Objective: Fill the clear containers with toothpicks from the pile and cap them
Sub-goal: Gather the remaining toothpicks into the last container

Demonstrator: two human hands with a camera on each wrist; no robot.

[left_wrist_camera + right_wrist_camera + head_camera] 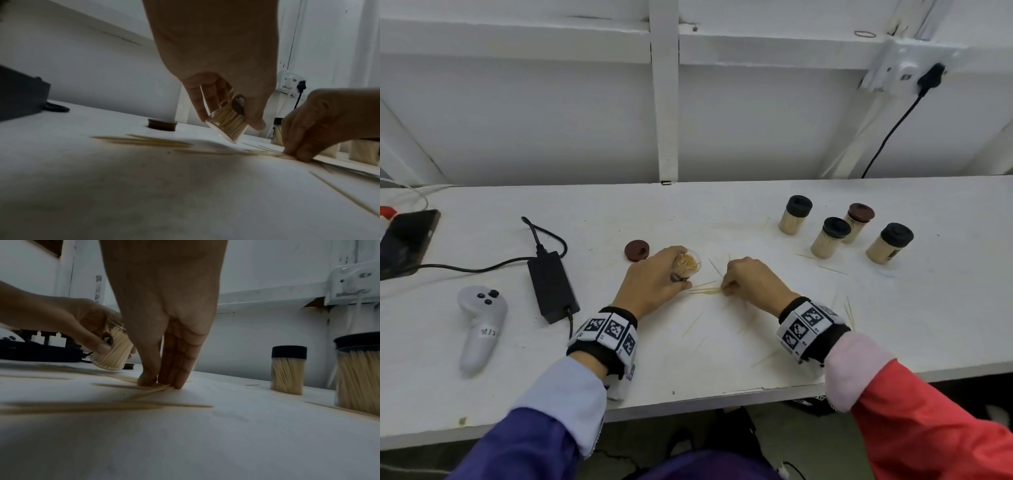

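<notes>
Our left grip (650, 284) curls around the open clear container (687, 265), tilted and full of toothpicks, beside the brown cap (637, 250) on the counter (599, 370); right of it, our right grip (751, 279) pinches loose toothpicks (705, 291).

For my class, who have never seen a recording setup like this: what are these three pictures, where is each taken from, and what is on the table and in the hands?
No machine here: a person works with bare hands, wearing patterned wristbands. One picture comes from a camera on the head, looking down; the other two come from cameras on each wrist, looking along the fingers.

The left hand grips a tilted, open clear container nearly full of toothpicks. The right hand pinches a small bundle of loose toothpicks on the white table. A brown cap lies beside the left hand. Four filled, capped containers stand to the right. On the left lie a black power adapter, a white game controller and a phone.
</notes>
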